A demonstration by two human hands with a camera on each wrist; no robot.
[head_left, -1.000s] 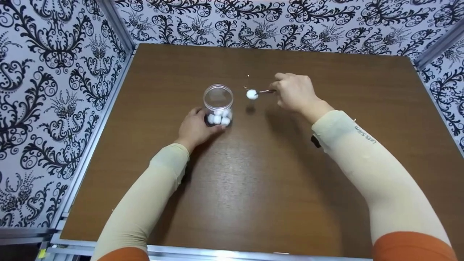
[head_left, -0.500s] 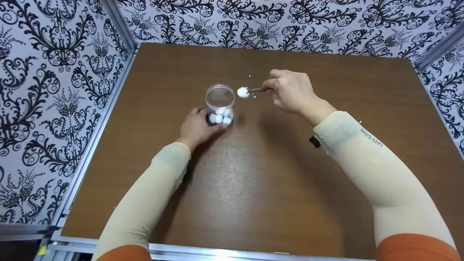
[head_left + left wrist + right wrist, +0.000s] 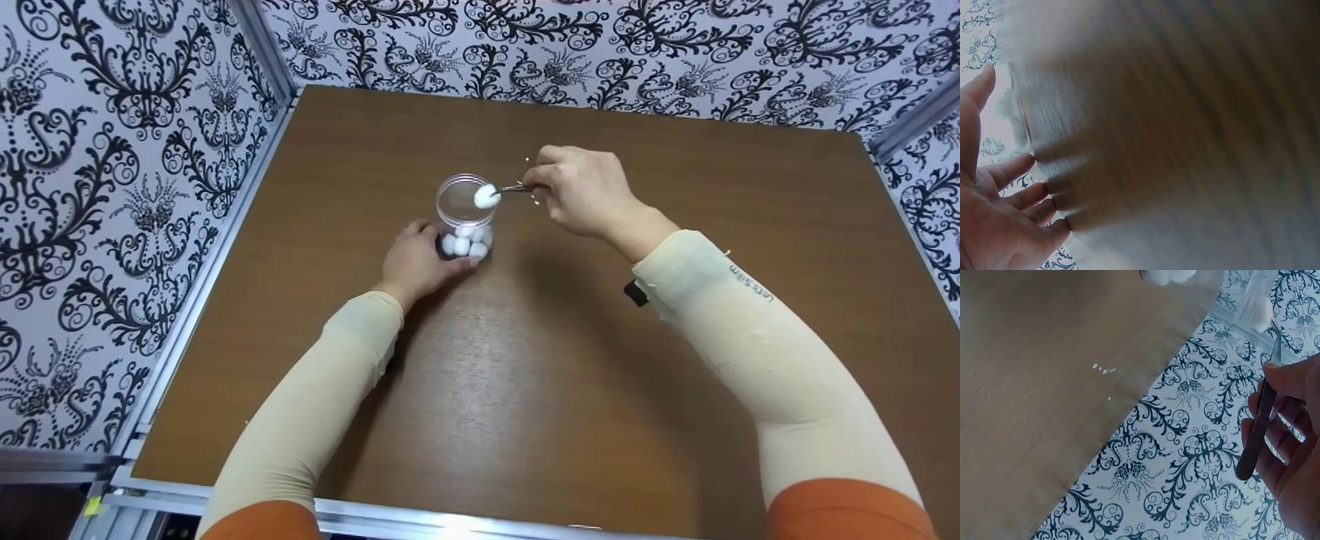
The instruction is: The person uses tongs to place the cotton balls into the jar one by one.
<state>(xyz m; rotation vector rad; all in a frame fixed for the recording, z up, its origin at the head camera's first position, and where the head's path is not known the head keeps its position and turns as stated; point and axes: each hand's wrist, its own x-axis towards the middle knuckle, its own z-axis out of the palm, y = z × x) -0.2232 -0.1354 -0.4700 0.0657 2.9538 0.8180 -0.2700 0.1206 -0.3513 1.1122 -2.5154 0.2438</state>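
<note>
A clear, open-topped plastic jar (image 3: 454, 214) stands on the table with several cotton balls (image 3: 466, 246) in its lower part. My left hand (image 3: 417, 261) holds the jar low on its left side, thumb in front; in the left wrist view the fingertips (image 3: 1044, 188) meet the tabletop. With my right hand (image 3: 589, 193) I pinch dark metal tweezers (image 3: 1261, 422). Their tips, pointing left, grip one cotton ball (image 3: 487, 196) at the right side of the jar's rim. Whether this ball is over the opening or in front of it, I cannot tell.
The brown wooden table (image 3: 480, 360) has a metal frame along its front and left edges. Patterned black-and-white walls rise at the back and sides. Small white bits (image 3: 1104, 370) lie on the table beyond the jar, near the right hand.
My right hand has moved left, bringing the tweezers and cotton ball from right of the jar to its rim. The left hand stays at the jar; the head view shifts slightly.
</note>
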